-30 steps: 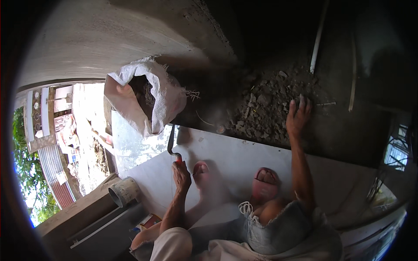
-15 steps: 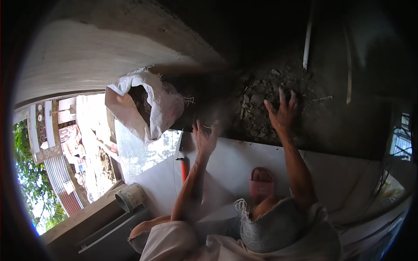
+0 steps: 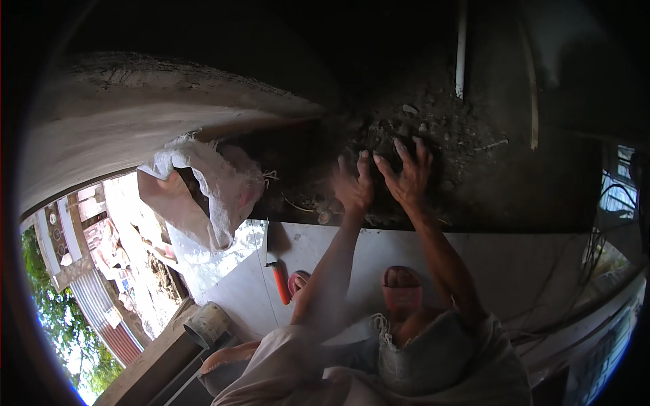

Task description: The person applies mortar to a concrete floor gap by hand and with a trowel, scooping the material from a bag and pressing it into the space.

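Observation:
A heap of dark rubble and loose dirt (image 3: 450,145) lies on the dark floor in front of me. My right hand (image 3: 408,179) rests on its near part, the fingers spread and bent over the lumps. Close beside it on the left is my left hand (image 3: 355,188), palm down, with its fingers apart and slightly blurred; it touches the heap's left side. Neither hand grips anything that I can see. To the left of the hands stands a white woven sack (image 3: 233,186) with a frayed, gaping mouth and dark contents.
A tool with an orange-red handle (image 3: 279,283) lies on the pale tiles (image 3: 386,252), near my pink slippers (image 3: 402,289). A white pipe (image 3: 461,57) and a thin wooden strip (image 3: 531,95) are beyond the heap. A round bucket (image 3: 207,325) stands at lower left.
My left hand has moved right and forward onto the heap. My right hand has shifted left, so the two are now close together. Dirt and lumps lie spread differently, and the view has shifted somewhat.

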{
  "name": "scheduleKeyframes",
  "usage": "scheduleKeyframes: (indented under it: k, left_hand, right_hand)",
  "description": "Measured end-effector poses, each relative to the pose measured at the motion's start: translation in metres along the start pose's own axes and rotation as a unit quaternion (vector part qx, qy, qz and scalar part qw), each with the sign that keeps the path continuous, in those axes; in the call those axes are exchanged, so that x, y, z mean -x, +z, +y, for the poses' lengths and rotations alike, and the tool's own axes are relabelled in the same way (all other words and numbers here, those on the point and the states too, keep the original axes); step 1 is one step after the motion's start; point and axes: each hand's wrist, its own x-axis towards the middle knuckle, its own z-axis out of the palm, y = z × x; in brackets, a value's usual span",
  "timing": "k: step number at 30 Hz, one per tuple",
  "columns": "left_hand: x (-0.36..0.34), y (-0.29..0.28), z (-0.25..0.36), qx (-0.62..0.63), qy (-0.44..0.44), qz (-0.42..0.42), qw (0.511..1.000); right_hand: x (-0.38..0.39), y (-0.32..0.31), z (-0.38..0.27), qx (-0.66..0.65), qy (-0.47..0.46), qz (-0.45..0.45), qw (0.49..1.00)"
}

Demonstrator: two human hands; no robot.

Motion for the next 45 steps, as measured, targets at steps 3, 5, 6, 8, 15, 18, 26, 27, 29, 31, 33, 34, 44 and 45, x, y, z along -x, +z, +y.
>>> scheduleKeyframes:
  k: [3, 5, 6, 8, 15, 18, 26, 27, 29, 31, 33, 34, 44, 45]
  left_hand:
    - [-0.004, 0.007, 0.003, 0.100, 0.082, -0.006, 0.992]
    - [-0.011, 0.010, -0.008, 0.172, 0.150, -0.012, 0.973]
    - [-0.016, 0.010, -0.013, 0.183, 0.181, -0.011, 0.966]
    - [-0.017, 0.004, -0.009, 0.315, 0.117, -0.058, 0.940]
    - [0.011, -0.046, 0.012, 0.616, -0.007, -0.046, 0.787]
    - [0.021, -0.099, 0.004, 0.652, 0.002, 0.007, 0.758]
    - [0.033, -0.276, 0.027, 0.695, 0.178, 0.150, 0.680]
    - [0.023, -0.291, 0.023, 0.671, 0.192, 0.156, 0.699]
    - [0.003, -0.329, 0.011, 0.649, 0.183, 0.179, 0.716]
    - [-0.037, -0.336, -0.014, 0.652, 0.085, 0.231, 0.717]
    - [-0.087, -0.334, -0.075, 0.084, 0.099, 0.348, 0.929]
    - [-0.098, -0.348, -0.096, -0.135, 0.094, 0.382, 0.909]
    - [0.028, -0.204, -0.028, 0.094, 0.282, 0.191, 0.936]
    - [0.029, -0.181, -0.027, 0.040, 0.358, 0.130, 0.924]
  right_hand:
    - [0.003, 0.005, -0.008, -0.050, 0.075, -0.025, 0.996]
    - [0.003, 0.010, -0.021, -0.122, 0.178, -0.024, 0.976]
    - [0.003, 0.012, -0.027, -0.125, 0.171, -0.031, 0.977]
    - [-0.003, 0.010, -0.036, -0.199, 0.230, -0.033, 0.952]
    - [-0.014, 0.006, -0.080, -0.398, 0.288, -0.076, 0.868]
    - [-0.031, -0.017, -0.147, -0.462, 0.284, -0.120, 0.832]
    - [-0.121, -0.024, -0.331, -0.525, -0.071, -0.145, 0.836]
    - [-0.125, -0.004, -0.349, -0.510, -0.088, -0.172, 0.838]
    - [-0.134, 0.024, -0.393, -0.556, -0.044, -0.322, 0.765]
    - [-0.122, 0.073, -0.397, -0.493, -0.069, -0.320, 0.806]
    - [-0.116, 0.055, -0.388, -0.439, -0.093, -0.274, 0.851]
    - [-0.110, 0.027, -0.379, -0.500, -0.128, -0.227, 0.826]
    - [-0.030, -0.034, -0.018, -0.116, 0.095, -0.068, 0.986]
    - [-0.038, -0.035, 0.002, -0.098, 0.116, -0.046, 0.987]
